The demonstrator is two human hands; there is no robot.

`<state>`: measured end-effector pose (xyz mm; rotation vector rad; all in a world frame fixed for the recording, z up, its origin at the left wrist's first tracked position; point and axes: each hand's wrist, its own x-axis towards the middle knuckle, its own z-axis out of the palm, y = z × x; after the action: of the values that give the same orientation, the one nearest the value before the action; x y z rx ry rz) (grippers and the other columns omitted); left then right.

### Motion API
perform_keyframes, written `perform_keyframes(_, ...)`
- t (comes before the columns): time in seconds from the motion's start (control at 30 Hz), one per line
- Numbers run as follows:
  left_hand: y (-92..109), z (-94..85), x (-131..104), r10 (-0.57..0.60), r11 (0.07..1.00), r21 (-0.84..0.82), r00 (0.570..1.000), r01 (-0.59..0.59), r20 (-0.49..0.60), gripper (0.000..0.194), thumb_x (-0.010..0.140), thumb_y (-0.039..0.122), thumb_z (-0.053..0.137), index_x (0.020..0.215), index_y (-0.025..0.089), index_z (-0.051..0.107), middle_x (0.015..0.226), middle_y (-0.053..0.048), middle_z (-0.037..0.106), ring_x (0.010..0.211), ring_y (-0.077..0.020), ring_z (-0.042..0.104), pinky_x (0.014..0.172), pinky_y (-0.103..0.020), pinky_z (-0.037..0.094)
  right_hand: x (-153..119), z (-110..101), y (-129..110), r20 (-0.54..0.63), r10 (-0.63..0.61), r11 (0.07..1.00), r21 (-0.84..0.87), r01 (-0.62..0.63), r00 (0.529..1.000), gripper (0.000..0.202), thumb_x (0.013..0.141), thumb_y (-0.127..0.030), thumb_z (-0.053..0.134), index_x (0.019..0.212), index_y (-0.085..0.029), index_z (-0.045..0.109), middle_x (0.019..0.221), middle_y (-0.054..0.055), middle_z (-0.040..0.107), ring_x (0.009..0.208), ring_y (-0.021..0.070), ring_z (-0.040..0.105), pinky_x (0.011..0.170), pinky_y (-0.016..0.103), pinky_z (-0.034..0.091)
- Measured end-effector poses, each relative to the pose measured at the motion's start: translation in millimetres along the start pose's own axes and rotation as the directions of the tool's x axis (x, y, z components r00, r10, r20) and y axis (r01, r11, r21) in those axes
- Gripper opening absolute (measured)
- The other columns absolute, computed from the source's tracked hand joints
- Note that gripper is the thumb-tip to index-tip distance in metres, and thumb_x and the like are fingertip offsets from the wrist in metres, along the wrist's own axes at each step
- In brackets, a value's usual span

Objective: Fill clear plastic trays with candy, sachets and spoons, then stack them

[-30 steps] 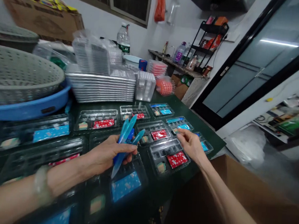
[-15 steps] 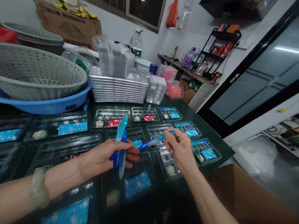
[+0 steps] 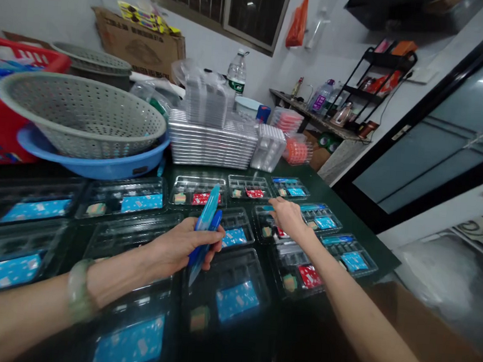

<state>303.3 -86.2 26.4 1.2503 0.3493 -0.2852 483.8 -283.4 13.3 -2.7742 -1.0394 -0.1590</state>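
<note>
My left hand (image 3: 184,246) is closed around a small bunch of pens (image 3: 209,209), light blue and dark blue, held upright and tilted over the trays. My right hand (image 3: 288,215) reaches over a clear plastic tray (image 3: 258,227), fingers pinched low at its far edge. A bit of blue pen shows by those fingertips; most of it is hidden. That tray also has a small beige-and-green block (image 3: 267,231) and a partly covered red packet. Below my left hand, another tray holds a blue patterned packet (image 3: 238,300) and a similar block (image 3: 199,318).
Several more trays cover the dark green table (image 3: 292,324). Stacked clear trays (image 3: 213,145) stand at the back. Left of them are a grey colander (image 3: 84,107) in a blue basin (image 3: 112,168) and a red basket (image 3: 3,129). A cardboard box (image 3: 422,329) stands at the right.
My right hand has moved the pens it held down to the tray at the far side. My left hand keeps its bunch, its fingers now curled closer. The view has turned left.
</note>
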Motion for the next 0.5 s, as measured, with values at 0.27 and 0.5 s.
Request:
perform_keyframes(0.27,-4,2.9,-9,0.041,0.987,0.148,0.993,-0.057,0.109,0.017,0.074,0.029,0.06,0.08,0.013,0.058,0.063,-0.001,0.057,0.046,-0.0103,0.051,0.045,-0.024,0.044,-38,-3,-91,0.149,-0.172,0.515,0.857,-0.04,0.974,0.034,0.083,-0.042,0.048,0.106,-0.019,0.057,0.071,-0.002,0.059,0.049,0.0072,0.048,0.045,0.019,0.037)
perform_keyframes(0.5,-11,-8.4,-22,-0.121,0.992,-0.001,0.972,0.123,0.201,0.025,0.074,0.035,0.062,0.086,0.013,0.058,0.072,-0.005,0.061,0.057,-0.0164,0.059,0.053,-0.031,0.049,-65,13,-128,0.2,-0.027,0.097,0.976,-0.197,0.979,0.019,0.072,-0.036,0.063,0.074,-0.017,0.06,0.054,-0.005,0.05,0.046,0.0062,0.042,0.043,0.019,0.031)
